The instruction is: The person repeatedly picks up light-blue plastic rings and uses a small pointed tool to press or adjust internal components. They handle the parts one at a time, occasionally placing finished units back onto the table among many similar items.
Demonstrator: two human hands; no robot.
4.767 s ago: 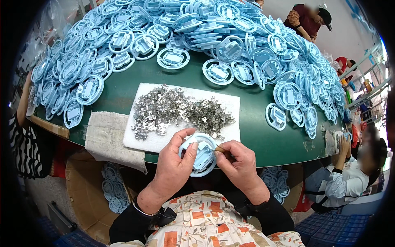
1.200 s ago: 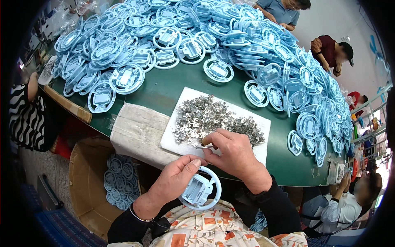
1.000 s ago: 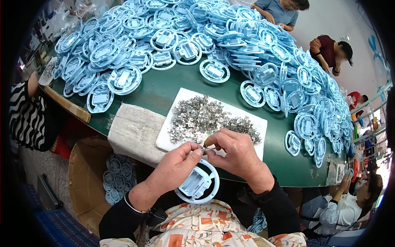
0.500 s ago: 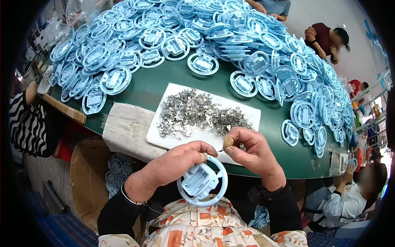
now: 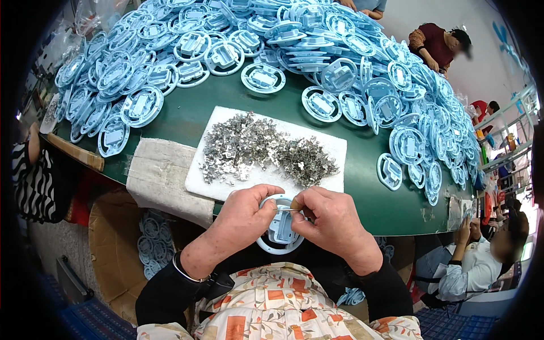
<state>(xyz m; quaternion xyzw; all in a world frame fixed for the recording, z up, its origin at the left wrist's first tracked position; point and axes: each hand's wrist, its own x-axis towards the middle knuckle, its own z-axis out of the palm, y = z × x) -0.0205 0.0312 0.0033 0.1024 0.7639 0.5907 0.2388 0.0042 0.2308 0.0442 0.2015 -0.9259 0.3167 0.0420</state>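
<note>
My left hand (image 5: 245, 218) is closed on the rim of a light-blue plastic toy steering wheel (image 5: 279, 247), thumb and forefinger at its upper part. The wheel has a boxy, compartmented hub, partly covered by my fingers. My right hand (image 5: 334, 224) is pinched at the wheel's upper right, with a tan cover on one fingertip. From that pinch a thin metal piece (image 5: 285, 209) reaches across the wheel toward my left thumb; its exact kind is too small to tell. Just beyond my hands, a heap of small silvery metal clips (image 5: 249, 148) lies on a white foam board (image 5: 339, 180).
A large pile of similar blue wheels (image 5: 317, 42) covers the far side of the green table (image 5: 209, 102). A whitish cloth pad (image 5: 161, 178) lies left of the board. A cardboard box (image 5: 110, 249) below left holds more wheels. A co-worker (image 5: 473, 263) sits at right; others stand farther off.
My right hand has moved left and down, bringing the metal piece over the wheel near my left hand. The wheel is more upright between my hands. The whole view has shifted slightly.
</note>
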